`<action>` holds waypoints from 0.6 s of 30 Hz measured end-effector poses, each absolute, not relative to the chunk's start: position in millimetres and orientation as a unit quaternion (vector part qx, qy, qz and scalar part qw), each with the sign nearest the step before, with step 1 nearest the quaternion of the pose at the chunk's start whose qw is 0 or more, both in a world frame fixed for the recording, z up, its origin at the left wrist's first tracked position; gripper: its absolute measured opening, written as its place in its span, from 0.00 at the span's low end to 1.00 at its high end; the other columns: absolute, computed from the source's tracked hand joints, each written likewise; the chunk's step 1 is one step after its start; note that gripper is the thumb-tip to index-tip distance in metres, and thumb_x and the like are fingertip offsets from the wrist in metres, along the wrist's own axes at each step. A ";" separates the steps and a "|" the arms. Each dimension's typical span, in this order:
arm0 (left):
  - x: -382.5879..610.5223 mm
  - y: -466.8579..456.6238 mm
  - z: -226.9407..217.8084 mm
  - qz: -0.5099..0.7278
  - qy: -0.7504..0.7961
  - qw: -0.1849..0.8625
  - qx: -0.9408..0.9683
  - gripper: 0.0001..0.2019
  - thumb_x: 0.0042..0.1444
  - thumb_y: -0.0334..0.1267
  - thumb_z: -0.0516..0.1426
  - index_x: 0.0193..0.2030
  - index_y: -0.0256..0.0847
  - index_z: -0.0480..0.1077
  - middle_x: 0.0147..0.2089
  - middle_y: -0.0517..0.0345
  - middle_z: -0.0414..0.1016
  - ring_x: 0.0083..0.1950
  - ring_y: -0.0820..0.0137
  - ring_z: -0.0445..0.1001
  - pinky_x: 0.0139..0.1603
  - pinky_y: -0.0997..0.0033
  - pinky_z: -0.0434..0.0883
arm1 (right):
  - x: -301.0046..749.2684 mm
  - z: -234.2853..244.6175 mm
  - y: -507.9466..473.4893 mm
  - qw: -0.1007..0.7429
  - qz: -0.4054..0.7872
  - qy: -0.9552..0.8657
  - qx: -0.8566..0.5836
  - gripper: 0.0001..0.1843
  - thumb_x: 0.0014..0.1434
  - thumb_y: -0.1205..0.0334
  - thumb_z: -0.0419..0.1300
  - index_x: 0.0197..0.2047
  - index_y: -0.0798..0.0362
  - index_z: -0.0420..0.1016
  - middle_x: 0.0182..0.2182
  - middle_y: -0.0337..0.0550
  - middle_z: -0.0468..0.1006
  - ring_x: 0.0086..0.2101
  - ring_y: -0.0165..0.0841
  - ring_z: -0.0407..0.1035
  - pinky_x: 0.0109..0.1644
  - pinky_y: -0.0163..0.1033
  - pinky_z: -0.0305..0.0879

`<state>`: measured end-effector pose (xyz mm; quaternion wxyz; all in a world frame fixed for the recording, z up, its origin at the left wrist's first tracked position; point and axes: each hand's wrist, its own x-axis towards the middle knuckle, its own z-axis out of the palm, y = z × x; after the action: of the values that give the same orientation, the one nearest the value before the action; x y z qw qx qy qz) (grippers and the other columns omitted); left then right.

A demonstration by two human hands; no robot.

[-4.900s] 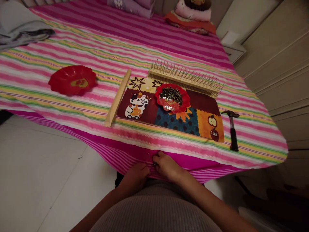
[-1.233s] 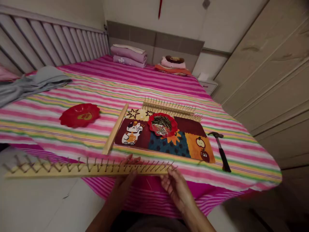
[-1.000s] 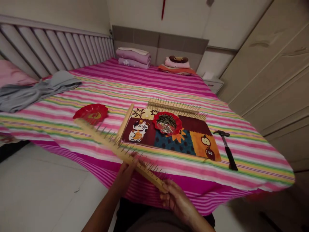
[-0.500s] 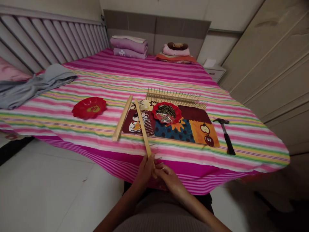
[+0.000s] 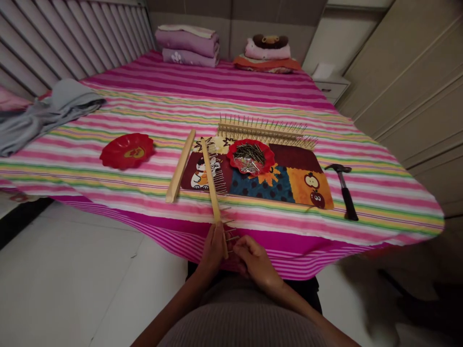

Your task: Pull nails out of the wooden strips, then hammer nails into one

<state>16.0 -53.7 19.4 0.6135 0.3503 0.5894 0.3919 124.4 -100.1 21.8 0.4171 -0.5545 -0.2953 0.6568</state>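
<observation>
My left hand grips the near end of a thin wooden strip. Nails stick out along the strip's right side, and its far end rests over a patterned mat. Close by the near end, my right hand is closed with thumb and fingers pinched at the nails; what exactly they hold is too small to make out. A red scalloped dish on the mat holds a heap of loose nails.
Left of the strip lies a bare wooden bar, then another red dish. Nail-studded wooden strips lie behind the mat. A hammer rests at right. Grey clothing and folded bedding are on the striped bed cover.
My right hand has drawn slightly away from the strip's near end, showing more of the nails there. The view has tilted down a little. My left hand still grips the strip.
</observation>
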 end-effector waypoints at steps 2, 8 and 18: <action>16.4 -53.6 17.6 0.387 0.593 0.625 0.329 0.23 0.53 0.62 0.51 0.34 0.42 0.63 0.24 0.65 0.65 0.21 0.74 0.63 0.18 0.75 0.60 | 123.3 24.5 -102.0 0.425 0.670 -0.269 -0.546 0.14 0.49 0.51 0.60 0.28 0.49 0.60 0.15 0.25 0.63 0.12 0.21 0.52 0.14 0.28 0.45; 9.0 -54.6 12.1 0.399 0.579 0.628 0.333 0.21 0.54 0.60 0.53 0.30 0.43 0.58 0.20 0.70 0.56 0.17 0.78 0.55 0.15 0.78 0.56 | 138.1 44.0 -94.7 0.474 0.572 -0.350 -0.571 0.14 0.56 0.49 0.57 0.29 0.50 0.62 0.14 0.26 0.62 0.14 0.22 0.54 0.16 0.29 0.49; 3.8 -63.1 13.7 0.392 0.575 0.625 0.354 0.22 0.56 0.61 0.52 0.29 0.43 0.60 0.21 0.68 0.55 0.20 0.76 0.54 0.19 0.74 0.57 | 136.5 17.7 -76.1 0.380 0.470 -0.508 -0.613 0.13 0.61 0.50 0.50 0.34 0.49 0.68 0.30 0.39 0.74 0.33 0.34 0.68 0.38 0.39 0.63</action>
<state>3.8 -63.1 13.7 0.6251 0.3538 0.5748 0.3920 136.5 -76.1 17.7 0.3800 -0.6134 -0.5082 0.4702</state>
